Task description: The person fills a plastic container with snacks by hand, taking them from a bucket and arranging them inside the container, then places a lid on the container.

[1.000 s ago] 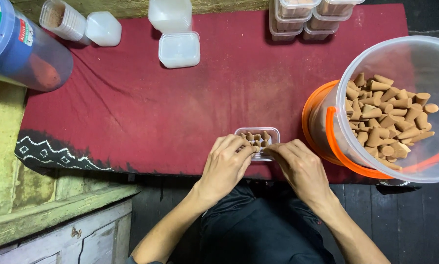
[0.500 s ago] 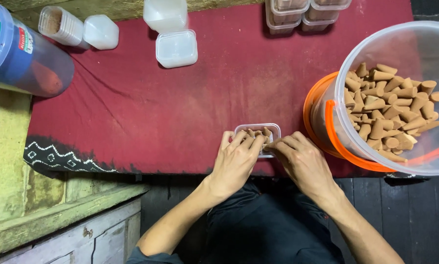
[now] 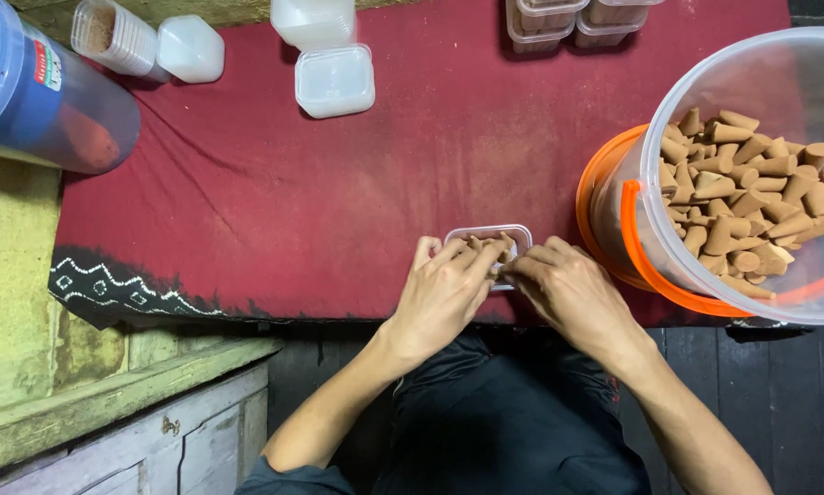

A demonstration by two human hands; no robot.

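- Blue-lidded clear jar [image 3: 49, 101] lies on its side at the far left, partly on the red cloth [image 3: 338, 174].
- Just right of it, a small tub [image 3: 111, 35] lies tipped over, with a white lid [image 3: 190, 49] beside it.
- Further right, near the cloth's far edge, an empty clear box [image 3: 335, 80] sits in front of another clear box [image 3: 314, 18].
- Left hand [image 3: 446, 295] rests at the cloth's near edge, fingers loosely curled and reaching into the small box [image 3: 495, 236]; the fingertips touch the brown cones [image 3: 487, 245] inside, but whether they pinch one I cannot tell.
- The small box is clear plastic, sits at the near edge between both hands and holds a few cones.
- Right hand [image 3: 572, 291] lies just beside the left, fingers bent together at the box's right side; its grip is hidden.
- Stacked filled boxes [image 3: 558, 16] stand at the far edge, above the hands.
- Clear bucket [image 3: 769, 55] with an orange handle [image 3: 646, 266] leans at the far right, heaped with cones [image 3: 751, 202], near the right hand.
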